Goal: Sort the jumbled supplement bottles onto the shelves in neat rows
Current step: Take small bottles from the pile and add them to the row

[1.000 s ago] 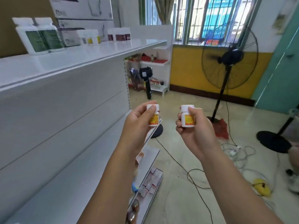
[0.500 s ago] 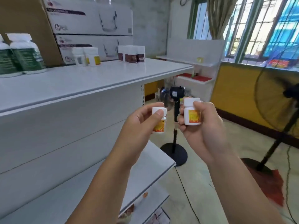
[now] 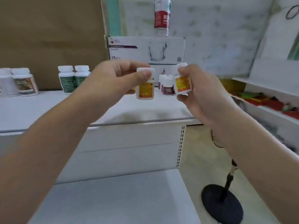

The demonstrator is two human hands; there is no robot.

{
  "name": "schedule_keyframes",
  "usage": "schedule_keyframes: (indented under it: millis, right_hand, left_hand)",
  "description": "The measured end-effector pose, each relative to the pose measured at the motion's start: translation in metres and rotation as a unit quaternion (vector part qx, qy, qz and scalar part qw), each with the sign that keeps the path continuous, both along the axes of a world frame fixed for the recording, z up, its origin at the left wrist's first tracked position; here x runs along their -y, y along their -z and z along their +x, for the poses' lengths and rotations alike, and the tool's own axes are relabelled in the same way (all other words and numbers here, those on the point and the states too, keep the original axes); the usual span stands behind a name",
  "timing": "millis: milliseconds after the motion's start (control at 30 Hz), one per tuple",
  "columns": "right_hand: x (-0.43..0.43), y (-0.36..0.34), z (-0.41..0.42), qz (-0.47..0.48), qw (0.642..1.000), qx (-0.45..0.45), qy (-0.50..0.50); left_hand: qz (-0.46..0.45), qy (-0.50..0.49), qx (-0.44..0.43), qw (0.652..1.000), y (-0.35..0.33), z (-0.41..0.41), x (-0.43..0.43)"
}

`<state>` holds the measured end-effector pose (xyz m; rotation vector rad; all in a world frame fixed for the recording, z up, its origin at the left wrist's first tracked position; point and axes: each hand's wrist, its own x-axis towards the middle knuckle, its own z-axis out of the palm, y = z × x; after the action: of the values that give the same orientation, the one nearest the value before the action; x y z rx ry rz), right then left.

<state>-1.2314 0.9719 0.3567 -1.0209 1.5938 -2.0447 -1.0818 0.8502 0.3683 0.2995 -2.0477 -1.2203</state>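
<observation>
Fingers (image 3: 126, 64) clamped above the white top shelf (image 3: 48, 109), my outstretched left hand (image 3: 111, 80) pinches an upright yellow-labelled bottle (image 3: 145, 90) near its cap, while my raised right hand (image 3: 205, 96) grips a second yellow bottle (image 3: 182, 84), slightly tilted.

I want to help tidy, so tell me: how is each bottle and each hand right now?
Left yellow bottle: capped, upright, gripped by left hand.
Right yellow bottle: capped, slightly tilted, gripped by right hand.
Green bottles: capped, standing on top shelf.
Maroon bottles: standing on top shelf.
</observation>
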Motion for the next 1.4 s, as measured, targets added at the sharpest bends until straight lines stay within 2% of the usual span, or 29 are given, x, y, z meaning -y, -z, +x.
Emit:
schedule_keyframes:
  millis: [67,167,300,400,500,633,767,1133,1267,1333,1400]
  right_hand:
    - [0.021,-0.007,-0.009,0.056,0.995,-0.08,-0.009]
    - [0.051,-0.017,-0.016,0.115,0.979,-0.162,-0.043]
    - [0.09,-0.026,-0.021,0.182,0.954,-0.231,-0.048]
    - [0.115,-0.023,-0.028,0.224,0.934,-0.277,-0.033]
    - [0.132,-0.015,-0.039,0.249,0.928,-0.276,-0.017]
    - [0.142,-0.004,-0.044,0.235,0.94,-0.245,-0.021]
    - [0.144,0.004,-0.042,0.224,0.929,-0.294,0.022]
    - [0.145,0.01,-0.038,0.203,0.922,-0.329,0.035]
    - [0.144,0.01,-0.039,0.207,0.918,-0.335,0.044]
    - [0.139,0.005,-0.038,0.232,0.904,-0.354,0.048]
    - [0.13,-0.002,-0.035,0.283,0.87,-0.4,0.055]
  left_hand:
    - [-0.017,-0.032,0.035,0.999,-0.014,0.0,0.027]
    - [0.007,-0.055,0.086,0.995,-0.026,-0.005,0.064]
    - [-0.024,-0.085,0.174,0.981,-0.027,-0.019,0.109]
    - [-0.06,-0.105,0.201,0.972,-0.017,-0.033,0.135]
    - [-0.075,-0.121,0.188,0.972,-0.004,-0.045,0.155]
    - [-0.077,-0.148,0.156,0.974,0.006,-0.053,0.169]
    - [-0.115,-0.172,0.142,0.968,0.017,-0.055,0.17]
    - [-0.127,-0.166,0.145,0.967,0.02,-0.051,0.166]
    - [-0.132,-0.158,0.179,0.962,0.018,-0.047,0.163]
    - [-0.118,-0.15,0.209,0.959,0.013,-0.042,0.161]
    - [-0.136,-0.158,0.243,0.947,0.005,-0.034,0.154]
